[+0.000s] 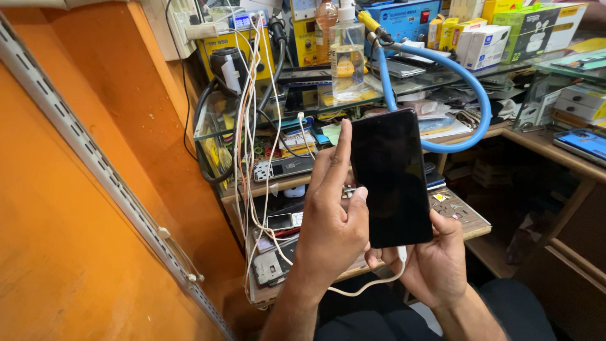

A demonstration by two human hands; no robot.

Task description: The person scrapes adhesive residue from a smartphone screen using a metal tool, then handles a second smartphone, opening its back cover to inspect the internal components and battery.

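Observation:
A black smartphone (390, 177) with a dark screen stands upright in front of me, screen towards the camera. My right hand (434, 262) holds it from below, thumb on its lower right edge. My left hand (331, 218) rests against the phone's left edge, with the forefinger stretched up along the side and the thumb touching the edge. A white cable (372, 285) hangs in a loop from the phone's bottom between my wrists.
An orange wall (82, 208) with a metal rail fills the left. A cluttered workbench (467, 218) lies behind the phone, with loose phones and parts. A glass shelf (379, 88) carries a clear bottle (347, 60), a blue flexible hose (467, 95), boxes and test instruments. White cables (249, 139) hang down.

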